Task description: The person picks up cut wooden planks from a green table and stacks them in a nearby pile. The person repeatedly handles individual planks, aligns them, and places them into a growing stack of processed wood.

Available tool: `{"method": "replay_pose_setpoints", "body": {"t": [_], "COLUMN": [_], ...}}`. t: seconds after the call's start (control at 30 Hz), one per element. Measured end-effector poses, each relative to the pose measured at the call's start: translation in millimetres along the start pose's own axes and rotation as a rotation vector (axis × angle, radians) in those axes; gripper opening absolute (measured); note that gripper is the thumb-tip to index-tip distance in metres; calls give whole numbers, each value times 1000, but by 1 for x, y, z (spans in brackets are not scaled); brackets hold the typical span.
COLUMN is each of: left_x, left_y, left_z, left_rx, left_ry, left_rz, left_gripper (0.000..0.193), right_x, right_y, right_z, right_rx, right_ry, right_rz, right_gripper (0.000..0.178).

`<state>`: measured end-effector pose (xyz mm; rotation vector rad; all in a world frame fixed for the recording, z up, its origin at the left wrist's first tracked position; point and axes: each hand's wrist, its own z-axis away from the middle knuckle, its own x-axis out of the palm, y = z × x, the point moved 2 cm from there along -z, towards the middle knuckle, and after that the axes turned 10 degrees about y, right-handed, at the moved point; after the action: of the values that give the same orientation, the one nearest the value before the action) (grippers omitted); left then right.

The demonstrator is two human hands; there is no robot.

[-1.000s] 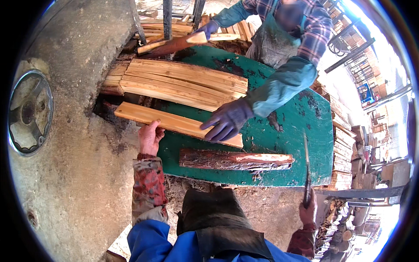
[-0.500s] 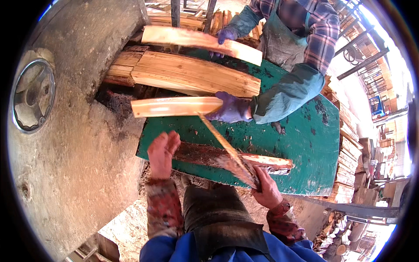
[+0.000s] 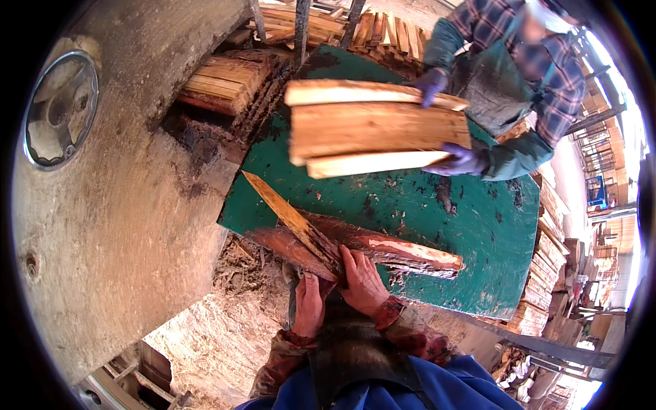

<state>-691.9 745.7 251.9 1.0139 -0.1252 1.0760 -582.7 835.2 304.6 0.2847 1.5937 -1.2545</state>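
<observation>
"What's showing far left?"
"A metal wheel (image 3: 61,109); then a pointed wood strip (image 3: 290,219) is slanting over the left end of the green table (image 3: 485,232)."
"And the hands?"
"The left hand (image 3: 309,305) is grasping the strip's near end, the right hand (image 3: 363,281) gripping just beside it. Further right, a log (image 3: 403,248) is lying and a co-worker (image 3: 497,89) is holding boards (image 3: 379,126)."

Here comes the left hand (image 3: 311,302), on a plank 1 second ago, empty 0.5 seconds ago, now joining the right hand (image 3: 363,285) at the near end of the bark-edged strip (image 3: 285,213)! That strip has swept from the table's right side over to its left. And the co-worker's 2 planks, held apart earlier, now flank the middle boards (image 3: 376,128), pulled away from the stack (image 3: 222,83)!
</observation>
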Motion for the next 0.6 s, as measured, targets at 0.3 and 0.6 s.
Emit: {"method": "replay_pose_setpoints", "body": {"t": [0.3,0.6], "left_x": [-9,-31], "left_y": [33,44], "left_z": [-1,1], "left_rx": [87,33], "left_ry": [137,50], "left_rz": [-217,-111], "left_gripper": [63,44], "right_x": [16,23], "right_y": [-32,-62], "right_z": [-3,-6], "right_rx": [-108,-191], "right_ry": [-18,-18], "right_rz": [10,112], "right_gripper": [95,90]}}
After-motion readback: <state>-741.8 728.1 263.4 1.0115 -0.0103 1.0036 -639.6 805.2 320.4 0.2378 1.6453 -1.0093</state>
